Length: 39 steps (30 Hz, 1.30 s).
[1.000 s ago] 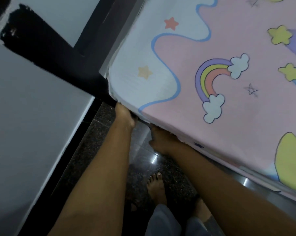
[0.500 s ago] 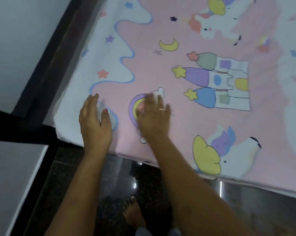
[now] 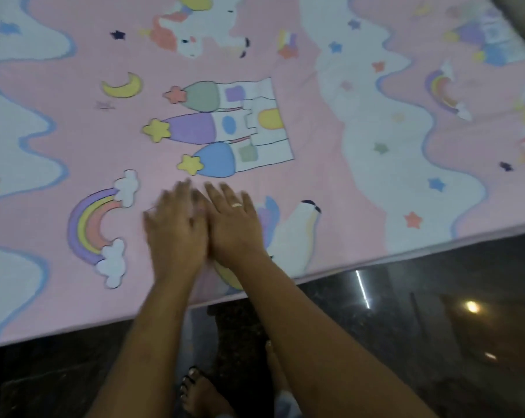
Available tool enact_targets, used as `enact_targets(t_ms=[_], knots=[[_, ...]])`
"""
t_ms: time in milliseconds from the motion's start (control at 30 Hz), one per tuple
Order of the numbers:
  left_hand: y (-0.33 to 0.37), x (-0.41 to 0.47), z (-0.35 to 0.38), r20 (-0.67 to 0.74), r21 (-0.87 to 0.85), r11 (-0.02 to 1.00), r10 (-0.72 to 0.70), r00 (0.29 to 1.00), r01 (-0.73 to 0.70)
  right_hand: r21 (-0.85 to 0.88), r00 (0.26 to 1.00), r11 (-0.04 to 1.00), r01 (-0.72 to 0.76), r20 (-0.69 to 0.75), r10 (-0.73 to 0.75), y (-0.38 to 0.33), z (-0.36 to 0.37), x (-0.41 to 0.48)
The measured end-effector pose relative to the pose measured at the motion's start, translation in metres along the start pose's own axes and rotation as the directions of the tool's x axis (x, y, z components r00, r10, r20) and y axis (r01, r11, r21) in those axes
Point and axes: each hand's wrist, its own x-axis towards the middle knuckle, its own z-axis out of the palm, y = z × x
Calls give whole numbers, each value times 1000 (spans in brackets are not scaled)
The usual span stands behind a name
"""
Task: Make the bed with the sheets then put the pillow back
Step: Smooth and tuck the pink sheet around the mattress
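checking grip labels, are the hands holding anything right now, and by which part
Nothing is held. The left hand and right hand lie flat, side by side, on the sheet.

My left hand (image 3: 176,233) and right hand (image 3: 234,230) lie flat, fingers straight, touching side by side on the pink unicorn-print bed sheet (image 3: 330,146), near its front edge, between the printed rainbow (image 3: 95,227) and castle (image 3: 225,128). A ring (image 3: 236,204) sits on my right hand. The left is blurred. My bare foot (image 3: 200,396) stands on the dark glossy floor (image 3: 406,327).

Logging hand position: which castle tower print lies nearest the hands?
The blue-roofed tower, just beyond the fingertips; the purple-roofed tower and green-roofed tower sit farther off.
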Motion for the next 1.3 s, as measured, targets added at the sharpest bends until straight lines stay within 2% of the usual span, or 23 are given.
enact_targets(t_ms=[100, 167, 233, 300, 333, 367, 400, 467, 500, 567, 633, 700, 733, 800, 867, 900, 933, 1000, 1033, 1067, 1100, 1167, 1300], knots=[[44, -25, 53, 202, 128, 986, 85, 976, -112, -38, 983, 985, -169, -79, 165, 54, -9, -42], [56, -39, 71, 253, 243, 942, 170, 952, -233, -20, 909, 926, -378, -200, 367, 97, -22, -70], [65, -44, 83, 268, 309, 910, 195, 943, -276, 9, 776, 801, -599, -241, 583, 148, -35, -99], [76, -43, 95, 299, 326, 892, 218, 929, -314, 103, 556, 578, -809, -180, 811, 188, -54, -114], [83, -42, 101, 315, 320, 887, 231, 921, -332, 144, 478, 503, -852, -179, 860, 198, -58, -110], [91, -39, 108, 320, 309, 888, 241, 916, -342, 154, 481, 517, -842, -222, 848, 200, -64, -101], [99, -36, 115, 316, 296, 895, 239, 918, -335, 136, 566, 619, -773, -291, 771, 197, -66, -88], [107, -28, 125, 287, 297, 907, 213, 934, -298, -7, 835, 877, -480, -310, 455, 180, -63, -61], [108, -25, 128, 272, 317, 904, 205, 940, -288, -55, 928, 944, -324, -212, 306, 172, -60, -53], [108, -24, 130, 272, 369, 887, 182, 945, -277, -62, 976, 978, -200, -96, 194, 175, -57, -53], [110, -27, 131, 261, 395, 884, 154, 953, -251, -56, 950, 957, -285, -148, 275, 207, -61, -65], [115, -33, 131, 238, 406, 891, 112, 965, -203, -48, 870, 890, -453, -241, 430, 249, -65, -88], [120, -35, 131, 229, 408, 896, 88, 969, -178, -54, 804, 827, -559, -281, 525, 274, -67, -105], [133, -36, 132, 230, 401, 906, 41, 972, -133, 8, 598, 639, -769, -344, 724, 324, -82, -140], [149, -35, 138, 271, 397, 905, 41, 962, -151, 182, 373, 405, -896, -189, 909, 356, -102, -156], [159, -34, 144, 294, 394, 901, 64, 954, -182, 229, 326, 350, -908, -139, 935, 360, -108, -153], [171, -33, 151, 308, 387, 897, 92, 947, -213, 206, 364, 400, -893, -193, 911, 358, -111, -143], [193, -27, 166, 314, 366, 899, 125, 941, -241, 97, 615, 677, -730, -340, 712, 336, -111, -110], [203, -23, 174, 312, 356, 902, 133, 941, -245, 27, 764, 806, -591, -302, 570, 319, -108, -94], [211, -19, 182, 314, 352, 902, 139, 939, -250, -24, 874, 891, -452, -212, 438, 303, -105, -81], [218, -16, 189, 323, 355, 898, 144, 935, -261, -53, 924, 929, -367, -136, 358, 295, -101, -76], [226, -12, 203, 363, 366, 886, 146, 920, -286, -70, 927, 933, -353, -162, 339, 309, -94, -82], [238, -26, 222, 411, 403, 874, 94, 907, -273, -76, 732, 739, -670, -238, 639, 400, -112, -135]])
